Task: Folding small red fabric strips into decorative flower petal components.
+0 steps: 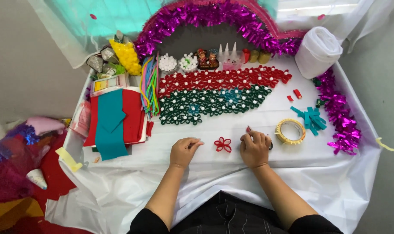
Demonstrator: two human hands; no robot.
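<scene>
**Two hands flank a red looped flower on a white-draped table**

Nearest the camera, at the bottom of the frame, lies the person's dark striped lap (223, 216), with both bare forearms reaching up from black sleeves onto the white plastic table cover (205, 173).

The left hand (184, 151), just left of centre, rests knuckles up on the cover with its fingers curled in and pressed together; whether they pinch anything cannot be told. The right hand (254, 148), just right of centre, is also curled, its fingertips closed on a small dark tool with a red tip (249, 129) that pokes out above the knuckles; a dark loop shows at the hand's right edge.

Between the two hands, apart from both, lies a small red flower made of looped strips (223, 144), flat on the cover.

Just right of the right hand sits a yellow roll of tape (290, 131), with teal cut strips (312, 118) beside it. Above the hands, across the middle of the frame, spreads a banded panel of red and green looped flowers with white beads (214, 93). To the left lie red and teal felt sheets (114, 117) and a bundle of coloured pipe cleaners (150, 84). Magenta tinsel garland (214, 15) arches along the top and runs down the right side, near a white fabric roll (318, 51) in the upper right.
</scene>
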